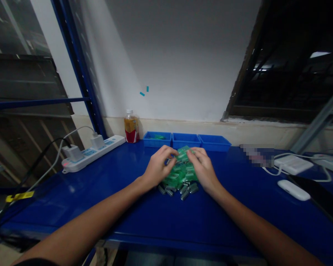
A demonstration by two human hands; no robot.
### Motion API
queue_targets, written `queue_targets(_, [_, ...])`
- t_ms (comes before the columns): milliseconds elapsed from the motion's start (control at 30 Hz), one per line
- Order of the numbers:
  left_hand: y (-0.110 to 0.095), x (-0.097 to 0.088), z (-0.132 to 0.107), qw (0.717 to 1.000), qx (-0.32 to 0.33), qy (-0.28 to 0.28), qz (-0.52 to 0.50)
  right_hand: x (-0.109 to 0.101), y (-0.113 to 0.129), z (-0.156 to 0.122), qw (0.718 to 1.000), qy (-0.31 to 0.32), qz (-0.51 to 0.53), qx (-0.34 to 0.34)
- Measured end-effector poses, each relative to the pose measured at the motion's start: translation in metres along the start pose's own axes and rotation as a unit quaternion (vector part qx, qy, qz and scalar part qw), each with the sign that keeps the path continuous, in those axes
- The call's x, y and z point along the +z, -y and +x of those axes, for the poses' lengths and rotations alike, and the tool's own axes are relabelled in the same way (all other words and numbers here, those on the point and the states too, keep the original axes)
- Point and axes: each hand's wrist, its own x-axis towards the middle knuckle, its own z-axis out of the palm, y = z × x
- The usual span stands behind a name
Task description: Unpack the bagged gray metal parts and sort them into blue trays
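Note:
On the blue table a heap of translucent green plastic pieces [180, 175] lies in front of me, with several shiny metal cylinder-like parts [185, 193] along its near edge. Above the heap, a green plastic piece [184, 152] is held between both hands. My left hand [158, 166] curls its fingers and thumb at the piece's left edge. My right hand [204, 168] presses its thumb on the right side, fingers folded behind. The fingertips partly hide the piece, and its exact kind is too blurred to tell.
Three blue bins [185, 140] stand along the wall; the left one holds green pieces. A bottle [131, 127] is beside them. A power strip [94, 152] with plugs and cables lies at left. At right are a white case [293, 189], a white box [293, 164] and a dark flat object [319, 199].

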Motion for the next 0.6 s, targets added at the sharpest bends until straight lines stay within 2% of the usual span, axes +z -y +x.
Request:
queue_targets(67, [-0.001,0.001,-0.002,0.999,0.04,0.01,0.024,0.0,-0.001,0.0,1.0,0.007,0.0,0.017])
queue_targets(133, [-0.002,0.002,-0.002,0.999,0.027,0.013,0.018,-0.001,0.0,-0.001,0.999,0.033,0.001,0.007])
queue_targets(267, [-0.006,0.003,0.003,0.989,-0.114,0.018,-0.097,-0.005,0.0,-0.003,0.985,0.071,-0.098,-0.126])
queue_targets(333, [-0.007,0.003,0.005,0.964,-0.188,0.02,-0.189,-0.006,-0.003,-0.003,0.969,0.086,-0.157,-0.171])
queue_targets(400, [-0.006,0.004,0.006,0.937,-0.239,0.023,-0.255,-0.007,-0.006,-0.003,0.962,0.091,-0.182,-0.183])
queue_targets(500, [-0.002,0.004,0.008,0.923,-0.275,0.038,-0.268,-0.006,-0.008,-0.003,0.96,0.097,-0.177,-0.195])
queue_targets(600, [0.013,-0.005,0.021,0.946,-0.258,0.044,-0.192,-0.005,-0.004,-0.003,0.961,0.098,-0.155,-0.208])
